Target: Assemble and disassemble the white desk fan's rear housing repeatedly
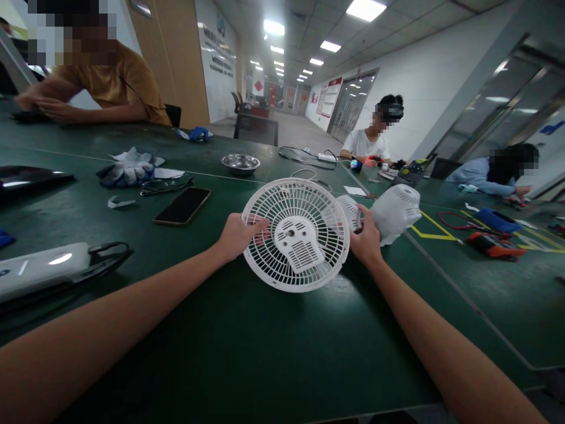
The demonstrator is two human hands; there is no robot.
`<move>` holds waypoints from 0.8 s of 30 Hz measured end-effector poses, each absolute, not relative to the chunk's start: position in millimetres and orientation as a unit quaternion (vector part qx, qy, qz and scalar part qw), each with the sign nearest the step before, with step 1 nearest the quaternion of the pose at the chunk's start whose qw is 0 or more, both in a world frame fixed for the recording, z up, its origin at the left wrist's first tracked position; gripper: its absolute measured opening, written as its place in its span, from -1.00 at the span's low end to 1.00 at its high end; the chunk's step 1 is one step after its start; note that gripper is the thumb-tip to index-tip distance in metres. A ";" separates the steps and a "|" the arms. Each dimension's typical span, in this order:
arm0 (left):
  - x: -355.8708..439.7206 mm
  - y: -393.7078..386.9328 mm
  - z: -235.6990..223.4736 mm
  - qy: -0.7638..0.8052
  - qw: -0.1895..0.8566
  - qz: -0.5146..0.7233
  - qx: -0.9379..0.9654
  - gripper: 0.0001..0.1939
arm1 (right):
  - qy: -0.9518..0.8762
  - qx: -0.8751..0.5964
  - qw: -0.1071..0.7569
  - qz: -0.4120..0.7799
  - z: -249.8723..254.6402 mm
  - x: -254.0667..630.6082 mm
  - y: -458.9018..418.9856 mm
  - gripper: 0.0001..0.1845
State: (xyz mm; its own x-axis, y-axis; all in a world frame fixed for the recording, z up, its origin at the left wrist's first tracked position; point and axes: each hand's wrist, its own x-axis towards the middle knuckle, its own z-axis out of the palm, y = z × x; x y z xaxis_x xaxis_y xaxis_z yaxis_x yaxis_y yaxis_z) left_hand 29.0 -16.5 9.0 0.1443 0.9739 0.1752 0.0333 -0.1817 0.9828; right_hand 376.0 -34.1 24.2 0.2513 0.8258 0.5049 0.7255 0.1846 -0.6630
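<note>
we find the fan grille (299, 242) held at a tilt, nearer us than the metal bowl (241, 167) and to its right; the vented housing (350, 211) and white base (396, 212) are farther right of that bowl. we judge the work partway: whether grille and housing are joined we cannot tell. arms outstretched, the left hand (241, 237) pinches the grille's rim, thumb over the slats; the right hand (367, 238) curls at the housing, finger grip partly hidden.
</note>
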 end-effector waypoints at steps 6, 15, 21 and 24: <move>29.9 -14.2 8.2 0.462 0.481 0.502 0.551 -0.77 | -0.646 -0.663 0.368 -0.089 17.6 406.2 -25.9 -0.28; 23.7 -9.6 10.4 0.451 0.511 0.477 0.554 -0.82 | -0.647 -0.621 0.399 -0.189 27.9 413.7 -26.2 -0.40; 22.9 -10.2 11.4 0.450 0.515 0.472 0.556 -0.80 | -0.494 -0.644 0.503 -0.298 34.0 464.5 -26.2 -0.12; 22.3 -8.5 10.2 0.452 0.516 0.466 0.558 -0.79 | -0.431 -0.703 0.543 -0.157 17.3 487.0 -15.0 0.00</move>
